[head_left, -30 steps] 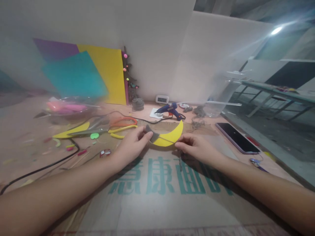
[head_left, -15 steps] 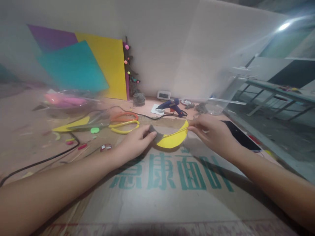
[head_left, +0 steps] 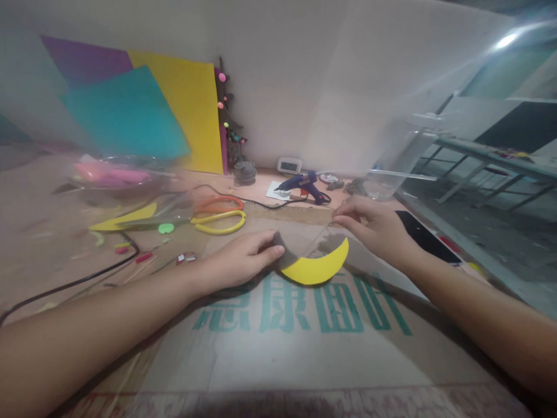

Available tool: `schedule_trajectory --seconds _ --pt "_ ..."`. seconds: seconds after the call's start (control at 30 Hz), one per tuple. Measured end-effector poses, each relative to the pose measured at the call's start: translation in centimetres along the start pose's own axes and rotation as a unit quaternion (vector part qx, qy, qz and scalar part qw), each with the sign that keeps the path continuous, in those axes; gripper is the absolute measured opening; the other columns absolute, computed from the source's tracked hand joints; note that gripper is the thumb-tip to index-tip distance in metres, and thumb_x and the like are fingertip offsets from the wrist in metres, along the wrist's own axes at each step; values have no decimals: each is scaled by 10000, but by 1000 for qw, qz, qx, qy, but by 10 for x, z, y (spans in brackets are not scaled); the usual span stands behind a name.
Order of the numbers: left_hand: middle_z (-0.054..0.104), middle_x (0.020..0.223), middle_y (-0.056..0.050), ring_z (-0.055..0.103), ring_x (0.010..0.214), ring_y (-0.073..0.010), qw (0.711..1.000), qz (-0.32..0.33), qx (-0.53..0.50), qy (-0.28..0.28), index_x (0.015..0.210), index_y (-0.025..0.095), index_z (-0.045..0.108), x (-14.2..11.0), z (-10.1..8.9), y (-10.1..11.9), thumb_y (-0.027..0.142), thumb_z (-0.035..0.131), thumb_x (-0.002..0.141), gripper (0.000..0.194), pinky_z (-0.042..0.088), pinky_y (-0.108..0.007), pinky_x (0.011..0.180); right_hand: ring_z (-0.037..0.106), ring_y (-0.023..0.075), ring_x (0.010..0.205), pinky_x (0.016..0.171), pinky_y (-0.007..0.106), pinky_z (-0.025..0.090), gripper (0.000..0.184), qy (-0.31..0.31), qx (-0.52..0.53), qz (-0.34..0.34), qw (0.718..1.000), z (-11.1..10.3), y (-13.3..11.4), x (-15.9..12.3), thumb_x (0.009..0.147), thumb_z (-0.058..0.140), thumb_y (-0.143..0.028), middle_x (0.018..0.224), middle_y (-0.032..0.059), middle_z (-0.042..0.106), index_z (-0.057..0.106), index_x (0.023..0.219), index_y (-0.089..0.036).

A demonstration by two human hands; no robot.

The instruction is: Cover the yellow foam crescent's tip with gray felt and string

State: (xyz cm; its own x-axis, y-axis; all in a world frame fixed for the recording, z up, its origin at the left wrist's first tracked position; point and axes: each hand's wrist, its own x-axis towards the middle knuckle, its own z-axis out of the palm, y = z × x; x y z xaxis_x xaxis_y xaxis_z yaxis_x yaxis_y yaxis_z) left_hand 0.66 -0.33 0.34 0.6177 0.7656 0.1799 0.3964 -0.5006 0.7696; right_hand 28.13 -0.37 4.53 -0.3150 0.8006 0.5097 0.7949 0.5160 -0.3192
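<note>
**Thin yellow crescent (head_left: pixel 317 270) looks light, easily creased**

Front-left of the glue gun (head_left: pixel 301 184), the left hand (head_left: pixel 259 252) pinches the crescent's dark end, probably its best hold. The crescent sits in front of the gun, likely bendable. Front-right, the right hand (head_left: pixel 361 223) pinches a string (head_left: pixel 317 241), seemingly soft.

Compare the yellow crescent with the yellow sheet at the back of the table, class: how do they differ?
Shape: the yellow crescent is small and curved, while the yellow sheet is large and straight-edged.
Covering: the crescent's left end bears dark grey wrapping, while the sheet's visible face is plain.
Pose: the crescent is held in the left hand, while the sheet stands upright at the back.
Both are yellow.
</note>
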Motion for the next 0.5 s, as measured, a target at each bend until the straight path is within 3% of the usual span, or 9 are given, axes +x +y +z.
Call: schedule_trajectory --seconds 0.17,0.27,0.37,0.43,0.5 --pt "541 718 6 476 664 -138 997 -5 -56 -51 795 179 536 -1 -2 1 407 446 929 279 387 -231 601 623 188 752 663 313 489 142 -21 11 10 1000 12 0 -2 877 584 -259 840 69 690 696 836 -183" --pt "576 771 -6 507 712 -141 992 -14 -113 -51 893 162 578 0 -2 -2 451 455 929 317 417 -231 642 638 231 1003 819 372 521 235 -34 38 -20 999 14 -7 -5 894 525 -200 1127 120 674 712 1035 -192" --pt "615 900 -31 534 766 -148 985 -23 -165 -47 995 157 605 2 -1 -7 473 478 919 349 433 -234 664 535 238 1239 1005 411 452 352 -83 134 -19 987 13 -23 -7 905 518 -185 1339 83 592 641 1228 -249" --pt "615 921 -35 539 765 -146 980 -28 -191 -49 1024 160 605 2 0 -10 475 491 914 353 433 -229 651 545 224 1237 989 379 474 380 -133 251 33 958 15 -33 -9 903 546 -213 1384 58 564 608 1273 -276" --pt "597 868 -23 521 716 -129 978 -28 -198 -51 1020 156 604 2 0 -11 468 502 913 345 419 -215 615 623 205 1127 895 330 529 415 -178 395 96 896 24 -38 -12 871 614 -246 1353 62 591 592 1284 -281"
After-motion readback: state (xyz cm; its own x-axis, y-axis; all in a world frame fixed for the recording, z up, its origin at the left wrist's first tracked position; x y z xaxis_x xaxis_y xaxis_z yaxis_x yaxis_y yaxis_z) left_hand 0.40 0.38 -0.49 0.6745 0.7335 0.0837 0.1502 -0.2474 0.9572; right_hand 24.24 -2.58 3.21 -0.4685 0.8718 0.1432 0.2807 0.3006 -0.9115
